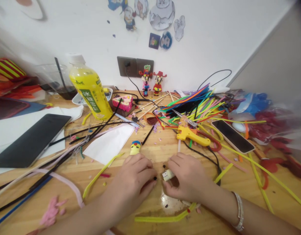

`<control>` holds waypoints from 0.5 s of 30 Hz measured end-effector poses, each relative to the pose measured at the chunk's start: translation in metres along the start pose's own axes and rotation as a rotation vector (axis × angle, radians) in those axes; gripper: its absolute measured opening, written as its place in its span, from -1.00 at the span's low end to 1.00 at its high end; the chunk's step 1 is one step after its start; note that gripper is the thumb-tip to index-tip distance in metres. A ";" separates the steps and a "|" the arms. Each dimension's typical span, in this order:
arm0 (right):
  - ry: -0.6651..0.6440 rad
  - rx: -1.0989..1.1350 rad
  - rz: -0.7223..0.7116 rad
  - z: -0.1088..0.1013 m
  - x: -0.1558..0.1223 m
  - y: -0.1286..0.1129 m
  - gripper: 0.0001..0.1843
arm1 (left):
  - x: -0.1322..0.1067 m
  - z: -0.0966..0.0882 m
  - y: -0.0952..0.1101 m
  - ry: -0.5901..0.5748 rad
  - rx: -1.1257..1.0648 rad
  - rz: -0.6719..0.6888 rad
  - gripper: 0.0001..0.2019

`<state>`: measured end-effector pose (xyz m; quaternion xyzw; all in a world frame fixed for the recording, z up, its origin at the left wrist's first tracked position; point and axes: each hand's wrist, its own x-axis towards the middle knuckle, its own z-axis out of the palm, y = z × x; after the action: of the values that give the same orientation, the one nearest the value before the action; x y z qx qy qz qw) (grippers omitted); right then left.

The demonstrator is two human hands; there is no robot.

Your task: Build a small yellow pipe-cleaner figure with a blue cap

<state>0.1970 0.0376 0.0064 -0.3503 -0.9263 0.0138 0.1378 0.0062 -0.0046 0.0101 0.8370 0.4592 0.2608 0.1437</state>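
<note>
My left hand (pixel 138 176) is closed, thumb and forefinger pinching a tiny black bit (pixel 155 178) at their tips. Just past its knuckles shows a small yellow figure (pixel 135 148) with a blue and red top; its lower part is hidden, and I cannot tell if the hand touches it. My right hand (pixel 188 176) is curled around a small cream-white block (pixel 167 175), whose end sticks out toward the left hand. Between the hands, another black crumb (pixel 164 166) lies on the wooden table (pixel 162 156). A yellow pipe cleaner (pixel 162 218) lies nearer to me.
Beyond my right hand lie a yellow glue gun (pixel 193 135), a phone (pixel 233 136) and a heap of coloured pipe cleaners (pixel 206 104). To the left are a drink bottle (pixel 90 91), a dark tablet (pixel 30 140) and white paper (pixel 110 143). Two figurines (pixel 157 83) stand by the wall.
</note>
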 end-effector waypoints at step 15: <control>-0.032 -0.059 -0.005 0.003 0.000 -0.003 -0.84 | -0.002 -0.014 -0.008 0.291 0.037 -0.119 -0.90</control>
<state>0.1945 0.0353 0.0041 -0.3514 -0.9293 -0.0082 0.1128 -0.0085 -0.0023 0.0174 0.7641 0.5286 0.3620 0.0754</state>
